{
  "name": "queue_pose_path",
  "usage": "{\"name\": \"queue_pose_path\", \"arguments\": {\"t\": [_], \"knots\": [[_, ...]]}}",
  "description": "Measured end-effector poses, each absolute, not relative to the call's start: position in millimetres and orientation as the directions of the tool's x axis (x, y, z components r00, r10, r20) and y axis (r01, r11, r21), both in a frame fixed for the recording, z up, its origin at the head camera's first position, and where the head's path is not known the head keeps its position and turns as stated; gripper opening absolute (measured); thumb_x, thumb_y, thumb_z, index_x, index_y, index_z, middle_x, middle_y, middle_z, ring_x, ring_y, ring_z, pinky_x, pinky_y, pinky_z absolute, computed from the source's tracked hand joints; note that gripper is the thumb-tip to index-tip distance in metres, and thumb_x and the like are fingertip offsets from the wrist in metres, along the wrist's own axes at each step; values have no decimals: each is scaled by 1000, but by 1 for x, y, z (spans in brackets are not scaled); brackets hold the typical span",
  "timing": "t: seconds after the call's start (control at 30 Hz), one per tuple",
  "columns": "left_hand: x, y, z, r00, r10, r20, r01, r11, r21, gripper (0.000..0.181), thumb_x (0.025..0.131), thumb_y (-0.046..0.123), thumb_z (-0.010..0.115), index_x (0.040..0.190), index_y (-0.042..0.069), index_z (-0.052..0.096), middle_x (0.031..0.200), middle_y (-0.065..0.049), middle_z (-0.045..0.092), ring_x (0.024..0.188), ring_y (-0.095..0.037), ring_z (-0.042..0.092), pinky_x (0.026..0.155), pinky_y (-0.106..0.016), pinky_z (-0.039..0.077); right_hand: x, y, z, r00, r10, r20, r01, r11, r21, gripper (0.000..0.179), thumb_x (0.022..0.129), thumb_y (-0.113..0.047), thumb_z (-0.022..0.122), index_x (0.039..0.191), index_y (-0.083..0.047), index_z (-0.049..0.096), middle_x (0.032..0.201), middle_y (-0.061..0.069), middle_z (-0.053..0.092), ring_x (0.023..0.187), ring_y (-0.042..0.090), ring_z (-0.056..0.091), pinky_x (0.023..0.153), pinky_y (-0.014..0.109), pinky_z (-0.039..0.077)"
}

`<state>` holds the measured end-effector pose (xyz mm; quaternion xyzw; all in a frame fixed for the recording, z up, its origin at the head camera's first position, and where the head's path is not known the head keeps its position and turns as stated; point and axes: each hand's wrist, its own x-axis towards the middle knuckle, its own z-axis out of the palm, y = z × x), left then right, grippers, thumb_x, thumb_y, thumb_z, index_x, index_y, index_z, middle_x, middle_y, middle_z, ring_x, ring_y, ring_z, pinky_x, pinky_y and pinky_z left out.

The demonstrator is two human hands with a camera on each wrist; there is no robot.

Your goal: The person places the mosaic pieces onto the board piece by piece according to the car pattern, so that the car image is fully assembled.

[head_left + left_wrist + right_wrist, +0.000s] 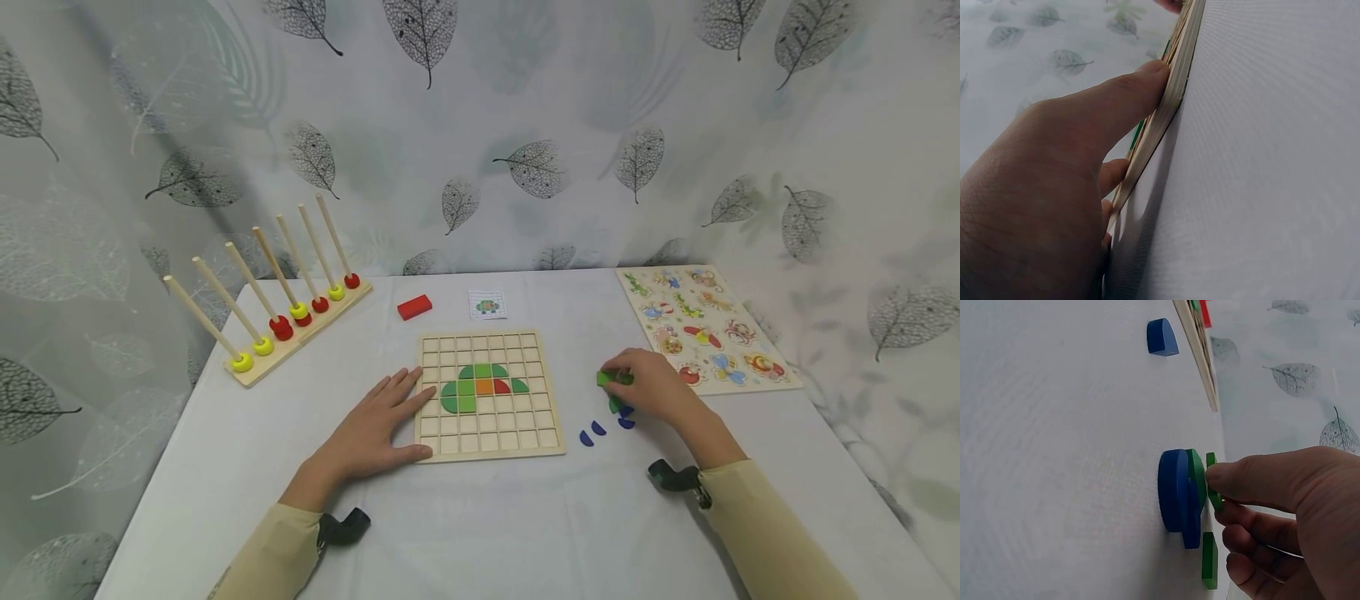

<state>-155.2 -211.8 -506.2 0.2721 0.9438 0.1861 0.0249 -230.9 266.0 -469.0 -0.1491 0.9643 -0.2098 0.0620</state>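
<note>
Green piece (1215, 499) right of the grid board (517, 425)
Right hand (651, 385) pinching it, left hand (375, 429) kinda loose on the board's left edge

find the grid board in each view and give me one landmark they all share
Head: the grid board lies near the centre, seen from above.
Left wrist: the grid board is edge-on, slanting down and left from the top edge.
Right wrist: part of the grid board shows edge-on at the top, right of centre.
Shared landmark: the leaf-patterned backdrop.
</note>
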Motion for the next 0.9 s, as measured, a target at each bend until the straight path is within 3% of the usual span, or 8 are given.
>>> {"name": "queue_pose_path", "arguments": {"t": [0.57, 0.9], "knots": [[-155, -212, -506, -848, 525, 72, 510, 770, 384, 95, 92, 72, 68, 169, 22, 43, 179, -9, 24, 165, -31, 16, 133, -49, 15, -225, 256, -452, -934, -352, 64, -343, 830, -440, 23, 95, -13, 85, 118, -9, 83, 112, 5, 74, 95, 24, 64, 79, 41, 57], [-156, -212, -506, -847, 529, 62, 509, 770, 386, 96, 92, 73, 67, 169, 22, 43, 179, -8, 22, 166, -31, 14, 133, -49, 14, -223, 250, -445, -917, -385, 108, -392, 815, -426, 22, 94, -12, 85, 116, -10, 83, 107, 2, 72, 92, 21, 61, 79, 40, 56]]}}
